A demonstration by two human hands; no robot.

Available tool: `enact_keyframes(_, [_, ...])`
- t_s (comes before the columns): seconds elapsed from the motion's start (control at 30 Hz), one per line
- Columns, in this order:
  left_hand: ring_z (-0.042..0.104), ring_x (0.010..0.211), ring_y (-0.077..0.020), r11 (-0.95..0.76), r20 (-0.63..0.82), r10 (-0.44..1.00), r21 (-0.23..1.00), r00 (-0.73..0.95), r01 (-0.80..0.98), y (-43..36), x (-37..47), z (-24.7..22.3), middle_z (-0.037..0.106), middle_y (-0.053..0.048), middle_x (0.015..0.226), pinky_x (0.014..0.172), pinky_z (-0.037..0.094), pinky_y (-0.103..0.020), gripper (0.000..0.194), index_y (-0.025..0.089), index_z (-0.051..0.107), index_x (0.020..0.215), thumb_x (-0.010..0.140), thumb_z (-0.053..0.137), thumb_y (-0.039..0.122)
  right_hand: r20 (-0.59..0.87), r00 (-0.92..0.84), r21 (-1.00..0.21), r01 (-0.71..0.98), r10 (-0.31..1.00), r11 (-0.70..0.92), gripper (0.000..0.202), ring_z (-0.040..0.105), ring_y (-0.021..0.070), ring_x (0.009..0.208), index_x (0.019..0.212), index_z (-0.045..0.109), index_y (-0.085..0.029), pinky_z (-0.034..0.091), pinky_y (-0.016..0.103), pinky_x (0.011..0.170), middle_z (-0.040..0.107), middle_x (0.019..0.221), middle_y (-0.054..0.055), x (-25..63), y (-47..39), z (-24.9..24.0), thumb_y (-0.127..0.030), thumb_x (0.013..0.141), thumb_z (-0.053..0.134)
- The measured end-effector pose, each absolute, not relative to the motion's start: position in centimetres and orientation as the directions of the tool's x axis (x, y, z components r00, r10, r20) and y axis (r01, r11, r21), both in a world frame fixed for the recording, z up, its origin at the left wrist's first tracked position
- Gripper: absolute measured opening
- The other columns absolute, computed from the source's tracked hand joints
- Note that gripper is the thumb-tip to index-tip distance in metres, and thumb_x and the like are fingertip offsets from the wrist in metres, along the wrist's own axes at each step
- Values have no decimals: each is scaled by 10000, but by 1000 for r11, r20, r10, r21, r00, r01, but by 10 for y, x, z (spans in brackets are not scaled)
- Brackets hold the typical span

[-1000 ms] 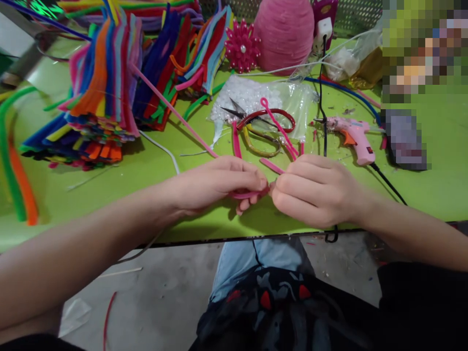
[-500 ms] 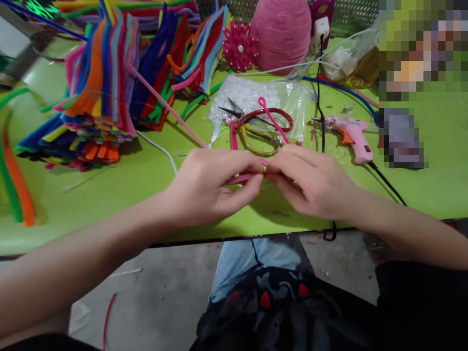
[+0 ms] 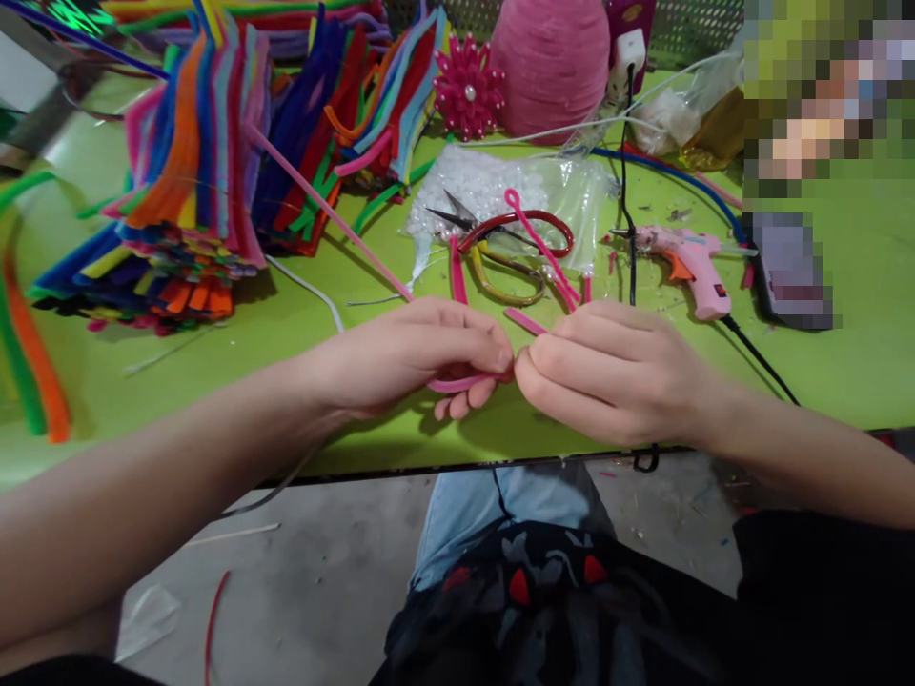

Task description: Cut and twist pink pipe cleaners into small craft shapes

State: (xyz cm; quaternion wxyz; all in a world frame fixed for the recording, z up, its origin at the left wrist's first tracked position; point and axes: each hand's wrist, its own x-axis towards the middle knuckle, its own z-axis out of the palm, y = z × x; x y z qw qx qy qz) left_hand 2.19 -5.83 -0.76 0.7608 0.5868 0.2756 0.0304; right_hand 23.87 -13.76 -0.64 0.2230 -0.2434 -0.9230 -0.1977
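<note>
"Pink stem (image 3: 461, 385): where do we have it?"

"Between our hands, above the near edge of the table (image 3: 493, 438), with one stretch bowed beneath our left hand (image 3: 436, 348)."

"And our fingers?"

"Left thumb and forefinger are narrow, pinching the stem; the others curl loosely below. Our right hand (image 3: 607, 372) comes in from three o'clock, folded closed on it too, tips just beside the left's. A pink end (image 3: 524, 321) pokes out toward ten. We take it for part of the same piece, but the right hand's pinch is hidden, so we can't be sure."

"How do we do this bend well?"

"We'd pinch close to the working spot, so the wire should turn there and nowhere else. Small, even pressure ought to spare the fuzz; hard creasing could kink it."

"Anything to watch?"

"At ten o'clock, a long stem (image 3: 329, 210) slants from the bundle (image 3: 207, 143) down to our left hand. We can't tell whether it joins ours, so we'd better not tug. At twelve lie the scissors (image 3: 493, 221), a looped stem (image 3: 547, 257) across them. And we'd mind the glue gun (image 3: 693, 250) at two; its tip may be hot."
</note>
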Motion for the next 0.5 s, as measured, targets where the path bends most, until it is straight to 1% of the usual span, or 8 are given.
enact_keyframes(0.1, [489,441,-61,316,-395,386,906,834,283,-57,21,-6,634,-11,551,419,390,-148,214,155,629,676,875,688,209,528,-750,261,590,398,764,227,573,171,831,980,687,-157,476,323,754,693,878,40,239,-135,-9,-108,1087,492])
enact_keyframes(0.2, [547,486,-71,217,-388,397,920,832,326,-55,22,-6,670,-20,608,452,419,-153,224,154,596,702,892,689,227,464,-744,241,627,480,741,260,549,187,805,966,676,-137,436,339,721,658,833,53,240,-129,-14,-110,1090,449])
enact_keyframes(0.27, [587,532,-85,42,-339,433,933,835,357,-56,21,-8,691,-18,662,499,461,-171,196,158,608,756,919,657,254,413,-763,208,610,497,764,274,523,189,782,933,665,-150,412,337,717,622,794,44,243,-125,-17,-128,1092,443])
enact_keyframes(0.33, [629,613,-104,-282,-168,516,893,840,351,-58,19,-12,725,-14,754,560,475,-187,114,170,652,881,920,666,278,406,-759,142,603,510,785,267,504,186,766,918,652,-153,394,331,714,608,790,47,246,-122,-20,-153,1091,448])
enact_keyframes(0.37, [640,653,-114,-481,-37,534,808,844,340,-59,17,-13,739,-17,803,576,459,-197,102,185,667,941,920,675,285,413,-744,98,609,525,787,263,499,184,762,915,643,-151,387,327,710,608,799,51,247,-120,-22,-163,1090,447])
enact_keyframes(0.4, [644,684,-126,-668,94,517,667,851,331,-60,15,-15,746,-23,839,580,431,-213,103,201,677,978,931,676,293,423,-727,51,616,542,786,259,497,180,757,912,634,-149,381,324,705,608,806,55,248,-119,-24,-171,1089,447])
enact_keyframes(0.43, [640,700,-139,-815,205,462,481,863,322,-61,14,-16,745,-32,853,573,395,-237,98,210,684,987,957,661,300,432,-707,2,621,559,784,251,497,176,755,909,625,-149,377,318,702,609,813,56,249,-118,-26,-174,1086,449])
enact_keyframes(0.5, [606,678,-160,-949,321,315,104,893,297,-63,12,-18,715,-48,804,547,313,-293,166,206,682,925,1026,583,292,443,-677,-98,616,588,782,221,503,163,752,898,607,-155,380,300,695,609,818,49,248,-117,-29,-163,1069,467])
